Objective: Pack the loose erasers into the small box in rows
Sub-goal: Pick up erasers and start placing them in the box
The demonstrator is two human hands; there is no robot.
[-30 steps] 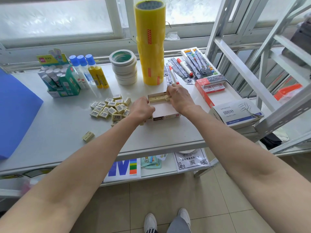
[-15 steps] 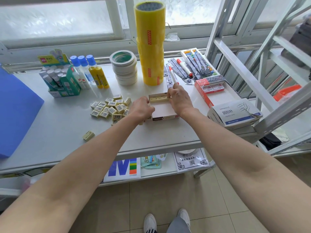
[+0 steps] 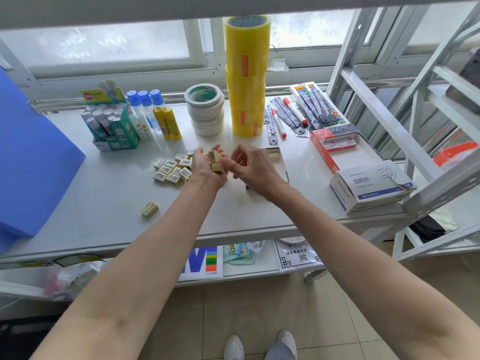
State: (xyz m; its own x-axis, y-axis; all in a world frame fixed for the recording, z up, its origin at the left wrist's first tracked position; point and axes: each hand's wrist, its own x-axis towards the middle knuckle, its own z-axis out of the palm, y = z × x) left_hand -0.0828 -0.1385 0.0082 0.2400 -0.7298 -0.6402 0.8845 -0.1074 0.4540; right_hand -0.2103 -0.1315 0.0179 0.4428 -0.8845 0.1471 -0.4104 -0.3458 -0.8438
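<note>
Left hand [image 3: 207, 168] cradles a few erasers [image 3: 216, 162] in curled fingers above mid-table, right hand [image 3: 253, 168] hovers loosely curled, holding nothing — small box [image 3: 274, 154] sits half-hidden behind it, loose pile [image 3: 172, 168] just left.

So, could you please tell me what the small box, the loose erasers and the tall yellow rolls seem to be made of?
The small box, mostly hidden behind the right hand, looks like thin matte cardboard: pale printed walls, crisp folds. The loose erasers look like cream rubber or vinyl, each in a printed paper sleeve. The tall yellow rolls look like glossy, translucent plastic packing tape, judging by their sheen.
</note>
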